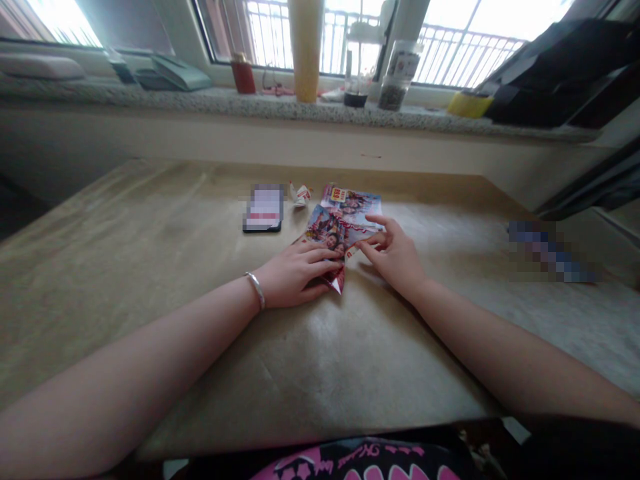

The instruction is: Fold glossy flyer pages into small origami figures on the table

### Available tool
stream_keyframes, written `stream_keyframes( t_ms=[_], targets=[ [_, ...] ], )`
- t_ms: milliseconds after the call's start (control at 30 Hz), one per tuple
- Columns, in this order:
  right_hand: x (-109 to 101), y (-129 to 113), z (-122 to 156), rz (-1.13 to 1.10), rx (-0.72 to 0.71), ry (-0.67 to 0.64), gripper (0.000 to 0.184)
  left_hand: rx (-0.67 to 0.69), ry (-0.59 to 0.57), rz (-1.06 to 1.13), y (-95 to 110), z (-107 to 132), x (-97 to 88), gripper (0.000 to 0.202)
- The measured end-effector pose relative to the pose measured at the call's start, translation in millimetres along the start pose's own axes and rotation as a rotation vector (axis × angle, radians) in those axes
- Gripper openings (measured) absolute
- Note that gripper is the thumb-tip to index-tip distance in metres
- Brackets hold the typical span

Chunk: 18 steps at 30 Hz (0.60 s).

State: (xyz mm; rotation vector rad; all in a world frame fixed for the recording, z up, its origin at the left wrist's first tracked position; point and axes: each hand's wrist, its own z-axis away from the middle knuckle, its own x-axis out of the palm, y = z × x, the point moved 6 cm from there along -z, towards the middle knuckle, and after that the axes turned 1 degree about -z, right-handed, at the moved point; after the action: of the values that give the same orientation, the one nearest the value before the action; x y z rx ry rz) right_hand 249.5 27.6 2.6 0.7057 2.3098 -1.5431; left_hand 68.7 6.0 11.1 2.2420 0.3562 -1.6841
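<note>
A glossy, colourfully printed sheet of paper [320, 227], folded into a pointed shape, lies on the table in front of me. My left hand [305, 270] rests flat on its lower left part, fingers stretched across it, with a silver bangle at the wrist. From the other side, my right hand [393, 257] pinches the right edge of the paper between thumb and fingers. Just behind it lies another printed sheet [367, 203] with a yellow label at its corner; whether the two are joined I cannot tell.
Left of the paper lies a phone [264, 208], its screen blurred, beside a small crumpled white-and-red paper figure [301, 195]. A blurred flat item [547, 252] is at the table's right. Behind, the stone windowsill [200, 98] holds a red bottle [243, 73], jars and a yellow tape roll [469, 104].
</note>
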Motion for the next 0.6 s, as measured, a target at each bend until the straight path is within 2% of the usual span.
stream_keyframes(
  t_ms=[100,267,600],
  targets=[
    [6,6,-1,-0.104,0.084,-0.061,0.021,0.011,-0.003,0.000,0,0,0.9,0.044],
    [11,12,-1,-0.174,0.132,-0.109,0.029,0.021,-0.009,0.028,0,-2,1.9,0.040],
    [14,15,-5,0.063,0.067,-0.114,0.018,0.025,-0.003,0.033,0,-2,2.8,0.039]
  ],
)
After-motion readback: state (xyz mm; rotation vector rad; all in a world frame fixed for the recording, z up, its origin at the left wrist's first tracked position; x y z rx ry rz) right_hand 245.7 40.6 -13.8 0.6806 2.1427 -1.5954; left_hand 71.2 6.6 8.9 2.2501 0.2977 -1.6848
